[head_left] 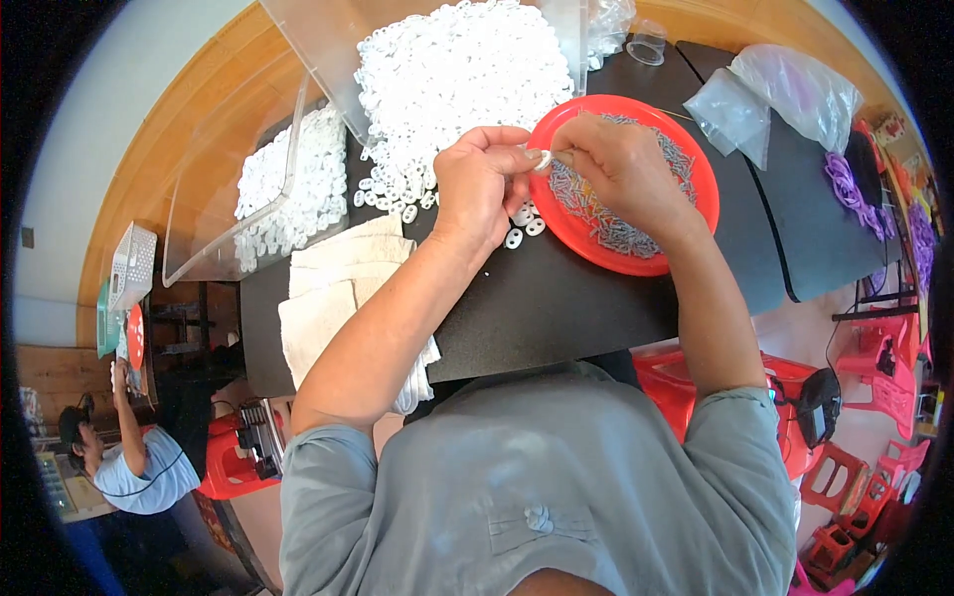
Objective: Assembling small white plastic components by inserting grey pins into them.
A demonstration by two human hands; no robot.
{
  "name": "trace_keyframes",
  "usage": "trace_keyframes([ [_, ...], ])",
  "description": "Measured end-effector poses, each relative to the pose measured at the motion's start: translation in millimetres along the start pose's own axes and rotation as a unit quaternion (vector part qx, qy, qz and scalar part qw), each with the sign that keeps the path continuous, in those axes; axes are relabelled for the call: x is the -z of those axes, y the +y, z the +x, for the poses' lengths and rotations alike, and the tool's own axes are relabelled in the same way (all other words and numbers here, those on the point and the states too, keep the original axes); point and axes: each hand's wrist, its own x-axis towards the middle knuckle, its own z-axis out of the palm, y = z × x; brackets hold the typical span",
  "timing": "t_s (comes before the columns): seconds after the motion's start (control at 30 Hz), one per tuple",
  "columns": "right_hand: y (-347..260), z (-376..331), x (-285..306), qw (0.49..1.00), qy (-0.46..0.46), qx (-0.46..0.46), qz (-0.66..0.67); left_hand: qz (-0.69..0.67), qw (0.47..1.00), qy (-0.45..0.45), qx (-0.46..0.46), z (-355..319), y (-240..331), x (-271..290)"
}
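Note:
My left hand (475, 187) is closed, its thumb and fingers pinching a small white plastic piece (543, 160) near the red plate's left rim. My right hand (628, 167) is closed too, its fingertips meeting that piece; whatever they pinch is too small and hidden to name. Beneath my right hand lies the round red plate (702, 204), holding many thin grey screw-like pieces (621, 236). White oval pieces with two holes (514, 238) lie loose below my left hand. A large heap of similar white pieces (462, 70) spills toward it from a tipped clear bin (323, 55).
Folded cream cloths (323, 298) lie left of my forearm on the black table (556, 318). A second clear bin (189, 233) holds more white pieces. Plastic bags (795, 89) and purple cord (850, 194) are at the right. Another person (149, 467) works at far left.

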Motion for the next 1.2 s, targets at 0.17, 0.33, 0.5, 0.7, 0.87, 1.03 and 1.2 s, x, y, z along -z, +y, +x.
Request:
trace_keyframes([
  [0.17,2,-1,4,1.0,-0.005,-0.009,0.002,-0.004,1.0,0.006,0.0,0,1,-1],
  [0.33,3,0,2,1.0,-0.014,0.004,0.023,0.015,1.0,-0.001,0.0,-1,0,-1],
  [0.5,4,0,-3,0.999,-0.003,0.003,0.038,0.024,1.0,-0.019,-0.006,-2,-2,1],
  [0.7,-3,0,4,0.993,-0.037,-0.045,0.106,0.016,0.999,-0.009,-0.039,3,-2,6],
  [0.87,5,-2,4,0.997,-0.008,-0.028,0.077,0.009,1.0,-0.019,-0.016,2,-6,3],
  [1.03,17,5,10,1.0,-0.012,-0.002,-0.022,0.013,0.999,-0.013,-0.045,8,-5,5],
  [1.2,-1,4,14,0.995,0.095,0.018,-0.002,0.004,0.998,-0.043,-0.048,9,-12,9],
])
